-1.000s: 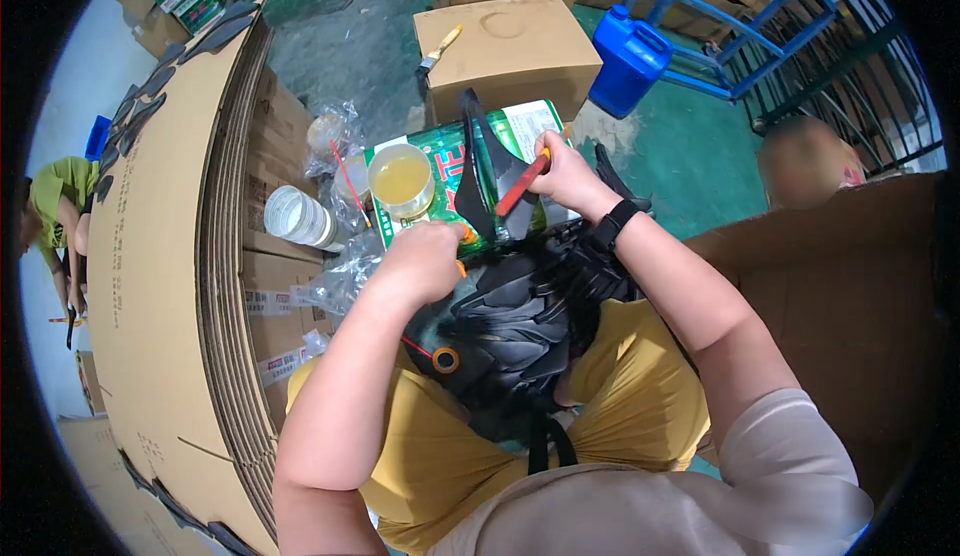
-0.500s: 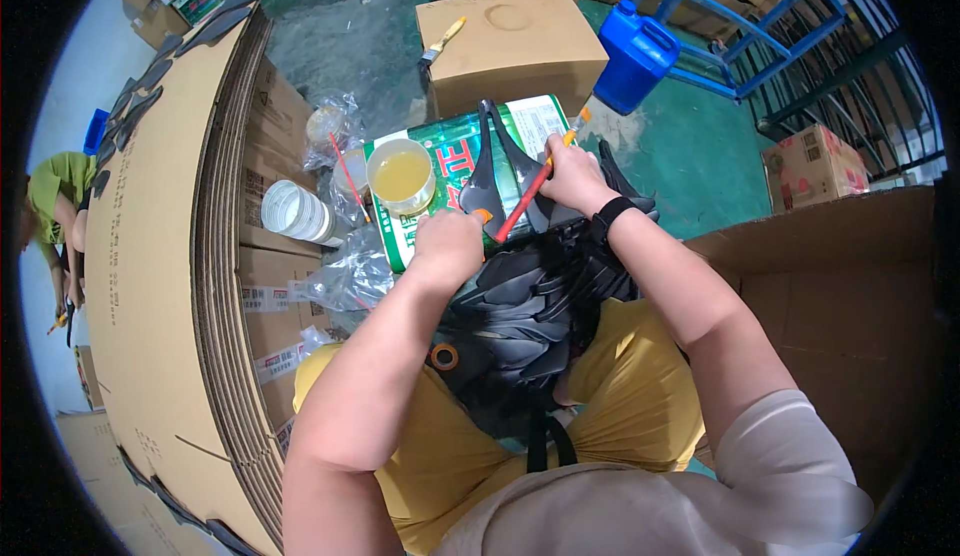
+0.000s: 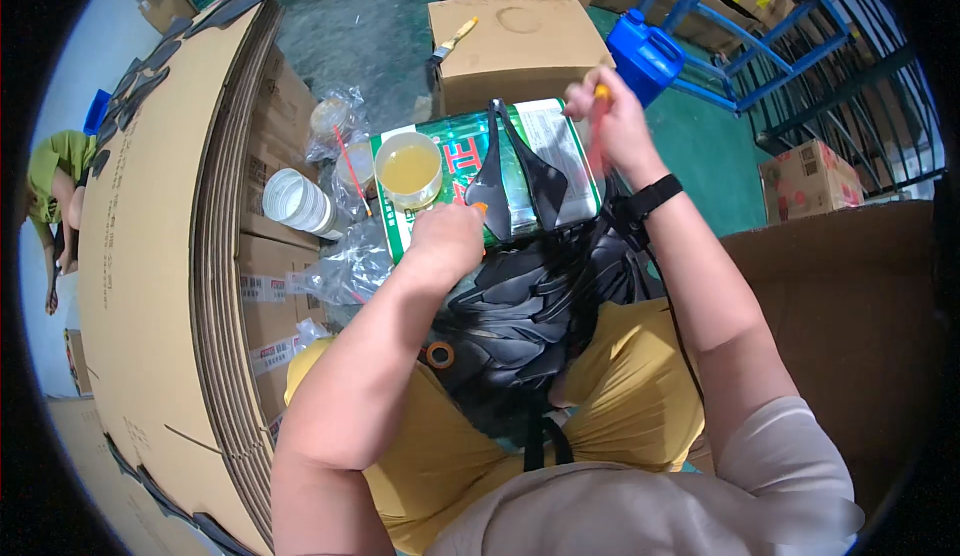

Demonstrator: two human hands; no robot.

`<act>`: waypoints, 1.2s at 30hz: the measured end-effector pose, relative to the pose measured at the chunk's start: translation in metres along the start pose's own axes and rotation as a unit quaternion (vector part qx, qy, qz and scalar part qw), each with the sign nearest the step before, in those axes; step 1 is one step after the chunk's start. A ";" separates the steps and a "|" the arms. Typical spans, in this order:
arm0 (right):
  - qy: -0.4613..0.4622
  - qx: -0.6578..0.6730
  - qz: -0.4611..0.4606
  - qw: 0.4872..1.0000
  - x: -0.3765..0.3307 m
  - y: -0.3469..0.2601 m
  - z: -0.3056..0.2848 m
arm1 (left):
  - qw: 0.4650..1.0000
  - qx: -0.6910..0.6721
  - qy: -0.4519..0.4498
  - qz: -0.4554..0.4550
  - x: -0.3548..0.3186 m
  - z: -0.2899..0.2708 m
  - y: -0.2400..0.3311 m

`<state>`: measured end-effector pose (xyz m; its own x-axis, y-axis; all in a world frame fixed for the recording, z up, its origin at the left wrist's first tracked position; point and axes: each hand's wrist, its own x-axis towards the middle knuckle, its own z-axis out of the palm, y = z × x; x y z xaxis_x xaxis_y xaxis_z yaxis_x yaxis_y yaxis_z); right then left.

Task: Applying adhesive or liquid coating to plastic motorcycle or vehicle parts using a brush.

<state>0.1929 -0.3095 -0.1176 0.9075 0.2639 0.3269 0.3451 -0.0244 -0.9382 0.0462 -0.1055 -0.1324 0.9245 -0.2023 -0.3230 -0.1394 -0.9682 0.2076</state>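
Your left hand point(image 3: 446, 243) is at the lower left of a black V-shaped piece point(image 3: 548, 188) on a green-and-white container point(image 3: 566, 134), near a cup point(image 3: 413, 201) of yellowish liquid; your right point(image 3: 616, 121) grips a blurred red-and-yellow tool point(image 3: 599, 136).

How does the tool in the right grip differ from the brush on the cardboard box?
Colour: the tool shows red and yellow; the brush has a yellow handle with no red showing. 
Pose: the tool is held in the right grip, while the brush lies on the cardboard box. 
Clarity: the tool's red part is blurred; the brush looks sharper. 
Both show some yellow.
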 end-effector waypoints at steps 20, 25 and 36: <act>-0.185 -0.224 0.007 0.957 0.009 -0.037 0.159 | 0.988 0.012 -0.125 0.086 -0.072 -0.022 -0.002; -0.183 -0.244 0.025 0.952 0.008 -0.033 0.158 | 0.982 0.008 -0.172 0.074 -0.072 -0.027 -0.001; -0.180 -0.157 0.061 0.969 0.007 -0.044 0.143 | 0.982 0.004 -0.176 0.066 -0.071 -0.030 -0.002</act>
<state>0.1501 -0.1682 -0.0903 0.8236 0.5579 0.1024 0.3474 -0.3535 -0.8685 -0.0088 -0.0851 -0.0822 0.7186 -0.3633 -0.5930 -0.2537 -0.9309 0.2629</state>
